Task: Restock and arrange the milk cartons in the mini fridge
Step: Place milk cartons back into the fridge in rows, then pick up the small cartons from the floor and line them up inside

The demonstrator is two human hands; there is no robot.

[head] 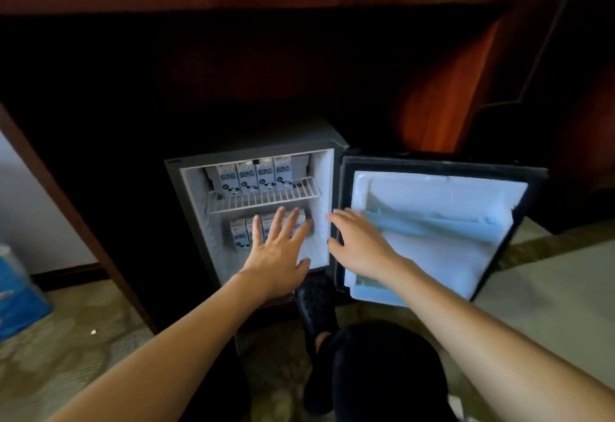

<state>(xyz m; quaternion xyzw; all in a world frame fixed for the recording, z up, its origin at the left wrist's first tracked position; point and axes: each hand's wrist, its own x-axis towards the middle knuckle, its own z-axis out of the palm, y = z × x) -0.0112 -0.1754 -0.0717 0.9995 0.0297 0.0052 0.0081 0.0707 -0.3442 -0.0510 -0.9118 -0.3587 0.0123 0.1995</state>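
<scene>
Fingers [279, 222] of left hand [278, 262] and right hand [362, 248] were spread wide, empty; lower milk cartons [239, 238] stood just behind the left ones, upper cartons [248, 179] above. Restocking looked nearly done, with the mini fridge [174, 185] unshut.

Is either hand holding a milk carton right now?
No, the left hand and right hand are both spread open in front of the fridge, holding nothing.
</scene>
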